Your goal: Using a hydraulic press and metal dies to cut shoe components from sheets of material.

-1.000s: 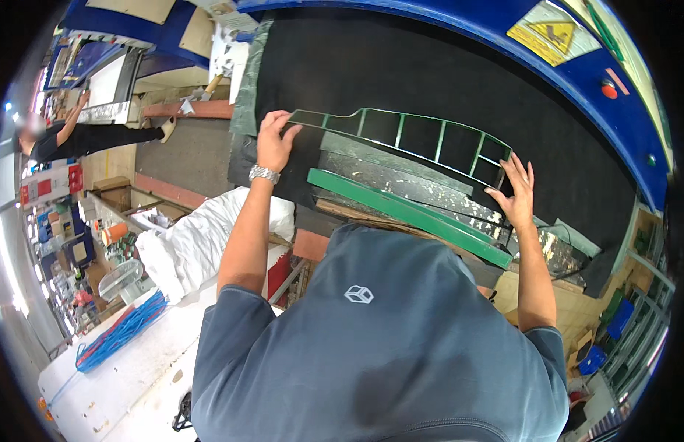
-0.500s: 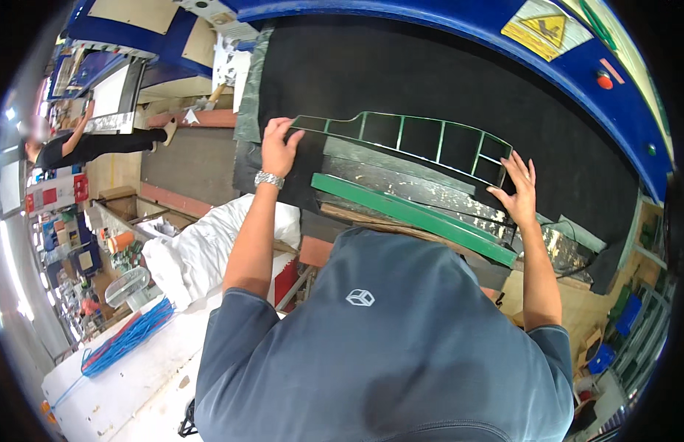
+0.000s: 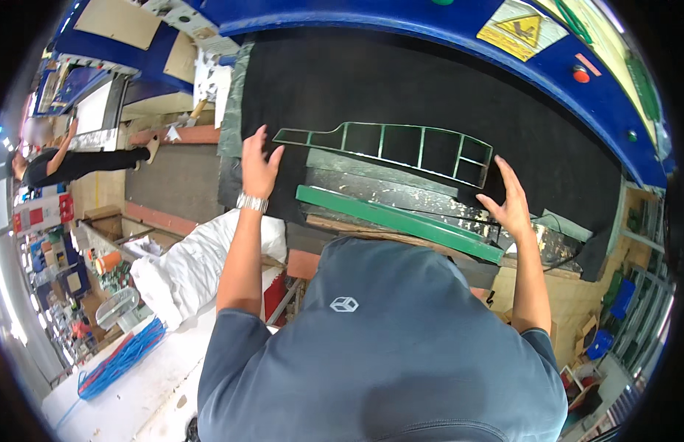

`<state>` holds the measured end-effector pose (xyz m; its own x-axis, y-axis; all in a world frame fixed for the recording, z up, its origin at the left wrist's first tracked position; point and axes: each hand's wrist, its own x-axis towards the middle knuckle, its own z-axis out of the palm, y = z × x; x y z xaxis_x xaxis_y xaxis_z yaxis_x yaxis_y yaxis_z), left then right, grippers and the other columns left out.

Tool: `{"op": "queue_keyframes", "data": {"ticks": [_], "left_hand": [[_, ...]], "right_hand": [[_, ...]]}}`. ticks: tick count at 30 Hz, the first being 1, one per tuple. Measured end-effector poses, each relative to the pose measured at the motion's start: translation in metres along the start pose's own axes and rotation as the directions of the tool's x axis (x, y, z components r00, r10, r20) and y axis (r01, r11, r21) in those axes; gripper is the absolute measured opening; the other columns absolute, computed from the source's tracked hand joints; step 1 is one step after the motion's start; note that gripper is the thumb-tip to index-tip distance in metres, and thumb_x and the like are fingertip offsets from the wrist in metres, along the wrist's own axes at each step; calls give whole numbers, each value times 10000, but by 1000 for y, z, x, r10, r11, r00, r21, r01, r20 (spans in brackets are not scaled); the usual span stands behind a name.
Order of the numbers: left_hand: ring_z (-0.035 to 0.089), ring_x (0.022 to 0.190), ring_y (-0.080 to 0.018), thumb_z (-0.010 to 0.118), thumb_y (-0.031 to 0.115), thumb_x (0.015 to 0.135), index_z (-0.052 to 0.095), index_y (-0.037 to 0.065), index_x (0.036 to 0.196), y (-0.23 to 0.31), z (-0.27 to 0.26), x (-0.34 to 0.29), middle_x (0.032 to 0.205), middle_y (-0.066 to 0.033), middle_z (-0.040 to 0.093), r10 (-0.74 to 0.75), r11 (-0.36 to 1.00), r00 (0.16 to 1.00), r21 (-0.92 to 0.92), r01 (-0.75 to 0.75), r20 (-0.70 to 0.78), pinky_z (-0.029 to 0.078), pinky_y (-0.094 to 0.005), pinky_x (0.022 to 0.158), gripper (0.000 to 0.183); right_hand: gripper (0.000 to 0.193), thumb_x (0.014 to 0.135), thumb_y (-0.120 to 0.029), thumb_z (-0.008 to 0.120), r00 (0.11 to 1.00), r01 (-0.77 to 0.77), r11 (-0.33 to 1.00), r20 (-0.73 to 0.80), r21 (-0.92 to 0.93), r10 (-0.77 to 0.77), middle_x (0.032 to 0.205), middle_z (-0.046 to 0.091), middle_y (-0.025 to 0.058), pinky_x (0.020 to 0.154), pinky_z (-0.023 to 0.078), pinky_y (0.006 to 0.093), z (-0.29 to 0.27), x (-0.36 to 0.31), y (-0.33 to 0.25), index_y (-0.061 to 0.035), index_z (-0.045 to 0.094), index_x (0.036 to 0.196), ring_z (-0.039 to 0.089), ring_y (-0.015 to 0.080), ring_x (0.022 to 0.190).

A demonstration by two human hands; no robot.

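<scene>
A thin green metal frame [image 3: 421, 146], long and narrow with several cross bars, resembles a cutting die. It lies on a black sheet [image 3: 342, 74], with its slim tapered end at the left. My left hand [image 3: 259, 171] is just off that tapered end, thumb and fingers apart and nothing in them. Beyond the frame's broad right end, my right hand [image 3: 513, 206] is likewise open, close to the frame but not gripping it. Between the frame and my body runs a green bar [image 3: 401, 221] along the front edge.
A blue machine body [image 3: 342, 20] curves behind the black sheet, carrying a yellow warning sign [image 3: 520, 29] and a red button [image 3: 581, 74]. White cloth [image 3: 184, 265] and blue cords [image 3: 121, 368] lie at the left. A person [image 3: 62, 158] works farther left.
Both hands have let go of the frame's ends and moved slightly apart from it. The whole view has shifted, so the scene sits a little farther left.
</scene>
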<state>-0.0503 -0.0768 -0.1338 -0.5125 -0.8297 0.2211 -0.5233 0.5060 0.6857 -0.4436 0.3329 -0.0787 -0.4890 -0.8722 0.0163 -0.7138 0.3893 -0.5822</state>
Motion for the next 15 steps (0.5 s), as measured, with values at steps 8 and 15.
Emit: {"op": "queue_keyframes", "data": {"ticks": [8,15], "left_hand": [[683,1100,-340,760,305,931,733,109,1232,132,36,-63,1198,-113,726,485,868,659,-223,-445,575,514,-484,976,360],[724,1037,-368,818,369,861,740,87,1089,166,104,-79,1014,-147,738,446,869,360,-302,-391,819,579,-509,852,371]], "right_hand": [[456,888,-247,852,983,69,998,168,0,-68,1252,750,173,1064,516,473,7,-24,-80,-29,728,1269,687,379,1172],[706,863,-77,837,996,-76,991,50,107,71,1148,751,191,887,565,434,25,-59,-89,-11,551,1504,725,317,974]]}}
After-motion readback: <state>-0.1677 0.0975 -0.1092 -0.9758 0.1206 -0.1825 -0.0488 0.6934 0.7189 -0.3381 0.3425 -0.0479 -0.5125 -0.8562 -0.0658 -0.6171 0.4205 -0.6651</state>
